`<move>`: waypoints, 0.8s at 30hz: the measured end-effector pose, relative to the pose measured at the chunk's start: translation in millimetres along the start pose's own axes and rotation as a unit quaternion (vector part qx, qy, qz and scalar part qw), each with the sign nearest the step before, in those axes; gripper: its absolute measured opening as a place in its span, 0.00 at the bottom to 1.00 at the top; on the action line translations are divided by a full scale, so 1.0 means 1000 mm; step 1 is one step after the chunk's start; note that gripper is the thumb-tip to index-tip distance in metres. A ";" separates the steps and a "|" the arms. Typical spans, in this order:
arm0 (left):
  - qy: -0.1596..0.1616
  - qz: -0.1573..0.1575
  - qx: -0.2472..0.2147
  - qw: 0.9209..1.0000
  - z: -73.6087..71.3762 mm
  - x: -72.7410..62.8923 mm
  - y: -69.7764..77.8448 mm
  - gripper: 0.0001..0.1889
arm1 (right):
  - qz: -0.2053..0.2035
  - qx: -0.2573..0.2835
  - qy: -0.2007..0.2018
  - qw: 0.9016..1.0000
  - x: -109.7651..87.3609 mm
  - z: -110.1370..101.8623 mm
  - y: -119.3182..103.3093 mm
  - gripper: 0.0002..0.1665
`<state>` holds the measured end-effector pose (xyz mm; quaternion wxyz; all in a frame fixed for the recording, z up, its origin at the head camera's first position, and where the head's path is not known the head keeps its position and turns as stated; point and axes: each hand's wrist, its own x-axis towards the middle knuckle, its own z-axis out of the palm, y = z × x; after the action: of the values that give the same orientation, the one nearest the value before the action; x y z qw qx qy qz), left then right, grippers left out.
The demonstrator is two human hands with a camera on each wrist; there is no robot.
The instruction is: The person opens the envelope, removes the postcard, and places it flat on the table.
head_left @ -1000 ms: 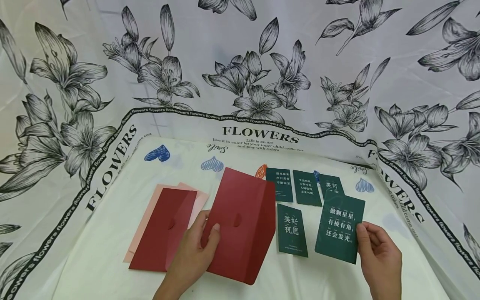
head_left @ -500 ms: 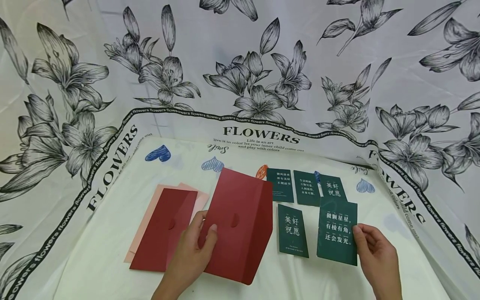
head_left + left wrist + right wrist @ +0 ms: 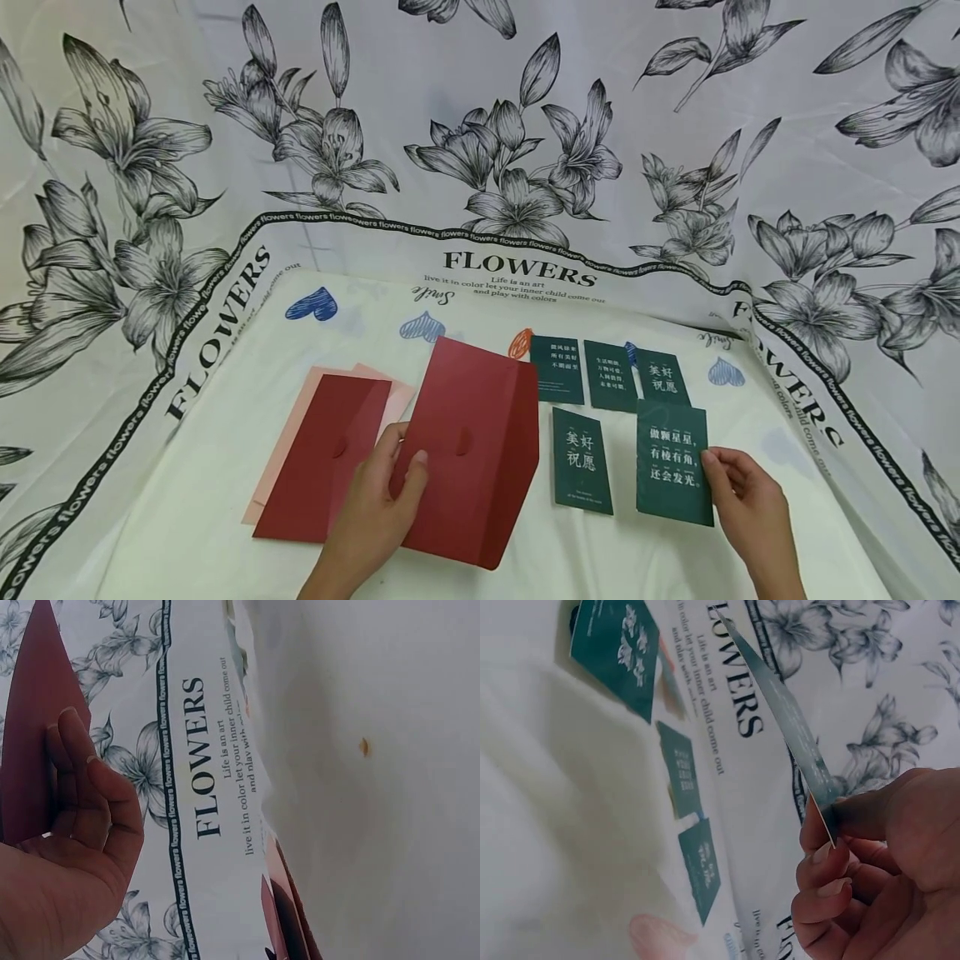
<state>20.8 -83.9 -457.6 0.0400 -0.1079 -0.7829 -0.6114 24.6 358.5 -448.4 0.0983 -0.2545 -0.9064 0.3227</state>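
Observation:
My left hand grips a red envelope by its left side, thumb on the near face and fingers behind. Its flap is unfolded at the right. In the left wrist view the same envelope stands nearly edge-on beside the fingers. A dark green card with white Chinese writing is pinched at its right edge between thumb and fingers of my right hand. The right wrist view shows this card almost edge-on, raised from the cloth.
Another red envelope lies at the left on pink envelopes. Several green cards lie on the right: one card in front, others in a row behind. A white cloth covers the table; flower-printed fabric rises around it.
The right hand has drawn the green card slightly left and turned it more upright, uncovering more of the card behind. The left hand and red envelope have shifted slightly left.

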 end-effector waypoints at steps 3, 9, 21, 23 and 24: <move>0.002 -0.001 0.006 1.000 0.000 0.000 0.000 0.12 | -0.001 -0.012 -0.012 1.000 0.004 0.003 0.004 0.27; 0.007 -0.001 0.011 1.000 -0.001 0.000 0.001 0.13 | -0.002 -0.030 -0.035 0.999 0.011 0.009 0.013 0.26; 0.014 0.010 0.010 1.000 -0.001 0.000 0.000 0.14 | -0.016 -0.048 -0.048 0.998 0.019 0.015 0.028 0.26; 0.013 0.010 0.008 1.000 -0.001 0.000 0.000 0.13 | -0.023 -0.050 -0.048 0.997 0.019 0.016 0.030 0.26; 0.012 0.011 0.007 1.000 -0.001 0.000 0.000 0.13 | -0.026 -0.053 -0.048 0.997 0.020 0.017 0.031 0.25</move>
<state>20.7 -84.7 -457.3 0.0571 -0.1085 -0.7853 -0.6069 14.6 380.7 -480.8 0.0494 -0.2198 -0.9321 0.2837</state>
